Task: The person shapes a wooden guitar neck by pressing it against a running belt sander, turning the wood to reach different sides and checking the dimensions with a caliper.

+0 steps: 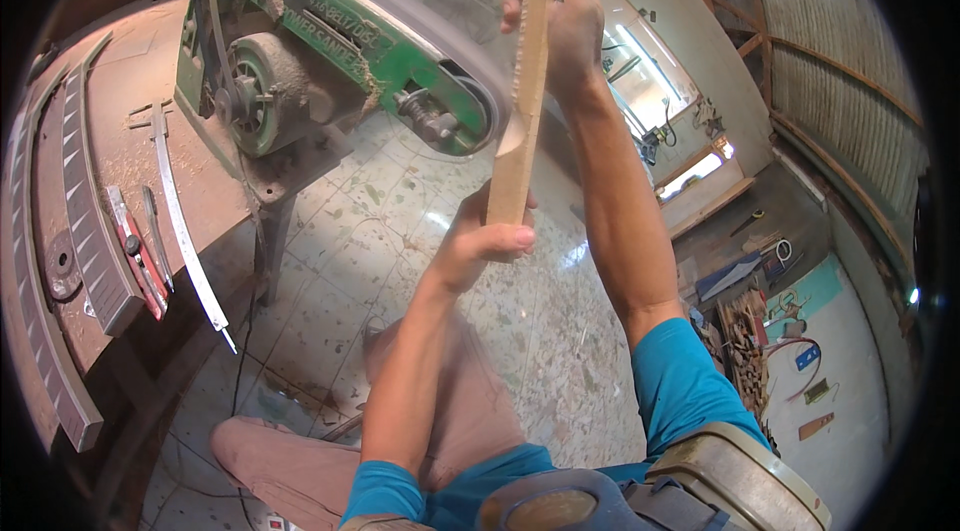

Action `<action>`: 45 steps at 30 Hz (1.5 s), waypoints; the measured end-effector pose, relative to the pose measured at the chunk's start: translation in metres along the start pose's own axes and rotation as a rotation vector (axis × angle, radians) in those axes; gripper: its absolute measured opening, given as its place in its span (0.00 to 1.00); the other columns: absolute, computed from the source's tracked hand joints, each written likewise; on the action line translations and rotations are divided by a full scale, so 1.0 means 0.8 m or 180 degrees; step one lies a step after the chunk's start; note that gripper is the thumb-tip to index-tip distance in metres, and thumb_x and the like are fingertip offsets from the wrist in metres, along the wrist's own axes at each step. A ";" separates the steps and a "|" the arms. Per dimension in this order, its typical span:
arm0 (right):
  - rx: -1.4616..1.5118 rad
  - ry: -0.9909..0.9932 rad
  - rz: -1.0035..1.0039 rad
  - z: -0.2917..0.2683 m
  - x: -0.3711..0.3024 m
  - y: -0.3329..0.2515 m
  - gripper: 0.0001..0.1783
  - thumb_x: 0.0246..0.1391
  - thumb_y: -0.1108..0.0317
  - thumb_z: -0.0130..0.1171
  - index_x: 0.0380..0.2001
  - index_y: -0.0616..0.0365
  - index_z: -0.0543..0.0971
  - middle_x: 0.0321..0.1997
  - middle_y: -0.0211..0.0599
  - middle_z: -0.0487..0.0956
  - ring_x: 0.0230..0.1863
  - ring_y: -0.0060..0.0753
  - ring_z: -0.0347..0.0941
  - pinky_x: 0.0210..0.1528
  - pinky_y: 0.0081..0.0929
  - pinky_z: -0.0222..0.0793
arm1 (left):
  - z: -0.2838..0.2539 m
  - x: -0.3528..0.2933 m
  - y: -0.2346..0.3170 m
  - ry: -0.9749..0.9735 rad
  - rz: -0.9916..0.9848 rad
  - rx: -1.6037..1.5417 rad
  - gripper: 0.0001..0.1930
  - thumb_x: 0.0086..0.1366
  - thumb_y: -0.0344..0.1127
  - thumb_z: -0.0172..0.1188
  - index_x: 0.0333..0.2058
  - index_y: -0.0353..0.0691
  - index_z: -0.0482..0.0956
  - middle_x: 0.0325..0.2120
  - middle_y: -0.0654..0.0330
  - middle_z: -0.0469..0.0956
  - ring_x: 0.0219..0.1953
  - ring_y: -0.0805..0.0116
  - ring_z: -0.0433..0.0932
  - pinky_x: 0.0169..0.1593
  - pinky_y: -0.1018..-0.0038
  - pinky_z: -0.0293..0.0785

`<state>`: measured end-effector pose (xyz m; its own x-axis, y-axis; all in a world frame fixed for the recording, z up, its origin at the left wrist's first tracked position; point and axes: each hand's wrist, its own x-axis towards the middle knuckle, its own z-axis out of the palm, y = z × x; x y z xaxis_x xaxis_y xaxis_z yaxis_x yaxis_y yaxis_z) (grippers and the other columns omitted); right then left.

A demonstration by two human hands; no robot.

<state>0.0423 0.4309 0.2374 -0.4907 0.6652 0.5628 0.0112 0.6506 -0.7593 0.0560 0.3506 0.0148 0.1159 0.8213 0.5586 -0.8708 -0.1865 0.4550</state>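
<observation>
A long, narrow wooden strip (518, 146) stands nearly upright in front of me, with small notches along one edge near its upper part and a scooped cut lower down. My left hand (472, 243) grips its lower end, thumb across the face. Higher up, my right hand (568, 16) is closed around the strip, whose top runs out of view. Just left of the wood is the rounded end of a green belt sander (330, 41), dusty, with a grey belt (400, 1) and a pulley wheel (262, 91). A gap shows between strip and belt.
On the workbench (215, 221) at left lie two long dark strips with pale triangles (90, 191), a metal caliper (180, 216), a red-handled cutter (138, 251) and a round disc (62, 266). A cable (240, 361) crosses the stained tile floor (410, 221). Stacked wood (745, 346) stands at right.
</observation>
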 end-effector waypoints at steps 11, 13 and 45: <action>-0.1053 0.0002 -0.0763 -0.005 0.027 0.022 0.17 0.72 0.54 0.46 0.57 0.50 0.70 0.30 0.26 0.70 0.23 0.20 0.67 0.22 0.23 0.66 | -0.002 0.003 -0.012 -0.0520 -0.0070 -0.0886 0.34 0.50 0.44 0.70 0.53 0.34 0.69 0.30 0.62 0.72 0.29 0.71 0.70 0.45 0.66 0.72; -0.1669 0.0034 -0.1666 -0.037 0.061 0.048 0.18 0.72 0.53 0.47 0.56 0.50 0.70 0.31 0.28 0.70 0.23 0.22 0.67 0.23 0.23 0.66 | 0.002 0.014 -0.023 -0.0817 -0.0104 -0.1223 0.34 0.51 0.44 0.69 0.53 0.34 0.70 0.30 0.62 0.73 0.29 0.71 0.71 0.46 0.66 0.71; 0.1118 -0.0850 -0.0318 0.004 0.019 0.011 0.21 0.69 0.48 0.49 0.55 0.51 0.69 0.30 0.29 0.69 0.22 0.24 0.67 0.24 0.23 0.66 | 0.041 -0.006 0.013 0.0631 0.0455 0.0620 0.34 0.50 0.42 0.73 0.52 0.30 0.71 0.32 0.62 0.74 0.31 0.75 0.74 0.33 0.76 0.73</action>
<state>0.0323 0.4455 0.2384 -0.6825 0.4576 0.5699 -0.3215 0.5124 -0.7963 0.0623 0.3270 0.0393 -0.1132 0.8649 0.4891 -0.7614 -0.3918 0.5165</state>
